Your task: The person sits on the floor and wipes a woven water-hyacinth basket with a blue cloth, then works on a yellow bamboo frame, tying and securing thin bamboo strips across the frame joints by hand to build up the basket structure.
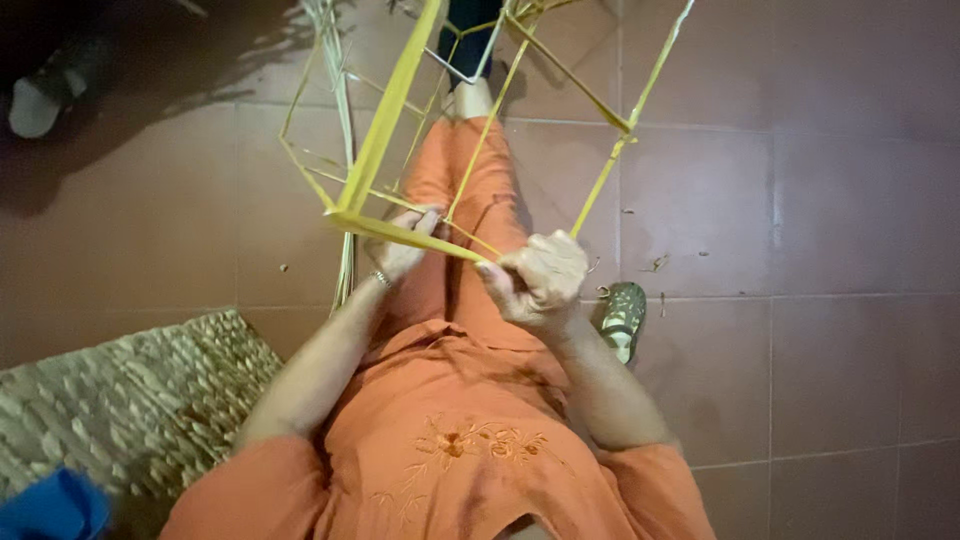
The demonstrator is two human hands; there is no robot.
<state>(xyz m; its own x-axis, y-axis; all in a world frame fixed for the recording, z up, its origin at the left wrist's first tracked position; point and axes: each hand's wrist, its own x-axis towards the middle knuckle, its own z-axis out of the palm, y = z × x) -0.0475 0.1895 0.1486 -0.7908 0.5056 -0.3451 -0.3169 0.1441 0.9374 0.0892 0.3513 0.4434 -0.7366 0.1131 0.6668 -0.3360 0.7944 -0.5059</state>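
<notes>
Gripping one flat yellow strip [400, 235], the left hand [405, 250] and right hand [540, 275] seem mid-weave on the frame [385, 120]; tension matters next.

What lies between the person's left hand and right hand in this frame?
In the head view, a flat yellow strip of the strip frame spans the gap from the left hand to the right hand, above the orange-clad leg.
</notes>
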